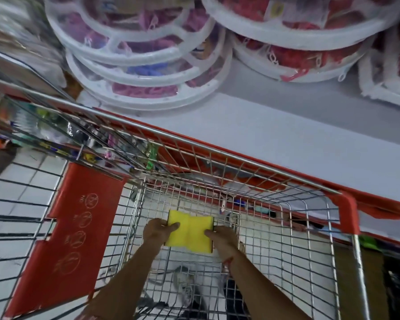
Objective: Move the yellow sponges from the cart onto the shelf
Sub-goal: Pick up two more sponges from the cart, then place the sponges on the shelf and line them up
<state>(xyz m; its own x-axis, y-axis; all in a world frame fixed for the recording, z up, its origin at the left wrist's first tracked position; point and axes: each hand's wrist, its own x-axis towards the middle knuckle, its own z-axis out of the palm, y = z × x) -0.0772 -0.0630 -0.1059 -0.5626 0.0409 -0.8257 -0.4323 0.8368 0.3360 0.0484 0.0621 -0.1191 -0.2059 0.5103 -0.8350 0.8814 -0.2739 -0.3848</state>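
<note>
Two yellow sponges [189, 230] with dark green backing lie side by side, low inside the wire cart [286, 227]. My left hand [158, 230] grips their left edge, thumb on top. My right hand [222, 236] grips their right edge, thumb on the yellow face. Both forearms reach down into the basket from the bottom of the view. The grey shelf [275, 135] runs along the far side of the cart, above and to the right.
Stacks of round white plastic racks with pink and red clips [148, 65] stand at the back of the shelf. The cart's red fold-down seat flap [79, 227] lies to the left. A red shelf edge [379, 199] borders the cart. White tiled floor shows below.
</note>
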